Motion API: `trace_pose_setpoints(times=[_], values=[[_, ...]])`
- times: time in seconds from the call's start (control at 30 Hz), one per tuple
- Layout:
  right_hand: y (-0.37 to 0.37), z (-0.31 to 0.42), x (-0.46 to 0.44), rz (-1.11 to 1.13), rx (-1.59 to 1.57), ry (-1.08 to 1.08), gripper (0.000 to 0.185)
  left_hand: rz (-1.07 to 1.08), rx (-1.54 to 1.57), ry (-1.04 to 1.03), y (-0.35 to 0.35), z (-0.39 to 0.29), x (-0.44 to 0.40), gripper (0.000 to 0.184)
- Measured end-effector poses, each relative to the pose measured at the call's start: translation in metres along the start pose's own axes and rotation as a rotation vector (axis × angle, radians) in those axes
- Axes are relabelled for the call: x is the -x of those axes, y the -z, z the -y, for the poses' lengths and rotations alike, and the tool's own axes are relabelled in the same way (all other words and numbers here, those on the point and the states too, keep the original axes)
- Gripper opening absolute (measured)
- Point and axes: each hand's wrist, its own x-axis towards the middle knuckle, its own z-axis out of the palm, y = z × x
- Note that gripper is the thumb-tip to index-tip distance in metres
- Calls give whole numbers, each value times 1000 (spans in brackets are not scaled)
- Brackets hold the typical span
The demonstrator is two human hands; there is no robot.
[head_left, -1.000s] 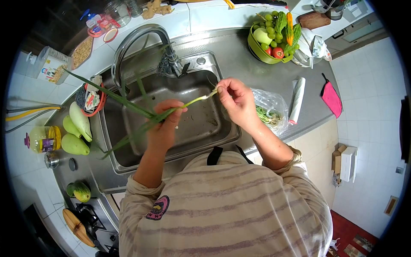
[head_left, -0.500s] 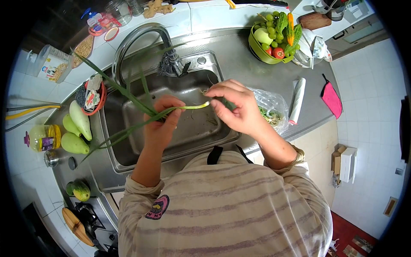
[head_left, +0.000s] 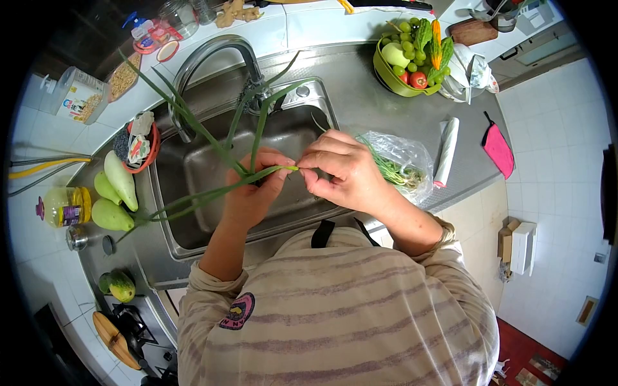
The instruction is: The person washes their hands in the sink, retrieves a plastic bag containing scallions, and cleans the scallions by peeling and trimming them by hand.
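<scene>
The left hand [head_left: 253,196] grips a scallion [head_left: 248,175], which fans out past it; the right hand [head_left: 347,168] pinches its end, just beside. Below both is the sink [head_left: 199,215]; near the right hand, a bag [head_left: 417,153] on the worktop [head_left: 351,80].

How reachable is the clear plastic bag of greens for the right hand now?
Likely yes: the clear plastic bag of greens lies on the counter right beside the right hand, nothing visibly between. The hand would probably have to release the scallion first.
</scene>
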Motion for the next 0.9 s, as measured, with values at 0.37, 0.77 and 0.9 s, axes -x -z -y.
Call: trace_pose_setpoints(times=[0.37,0.77,0.9], values=[[-5,-5,5,-20,-53,-88,14,95,-123,-1,1,1,0,9],[-7,-34,22,-152,-298,-535,7,27,-129,-76,10,-2,1,9],[0,-30,18,-99,-181,-512,9,41,-30,-12,17,-3,0,10]])
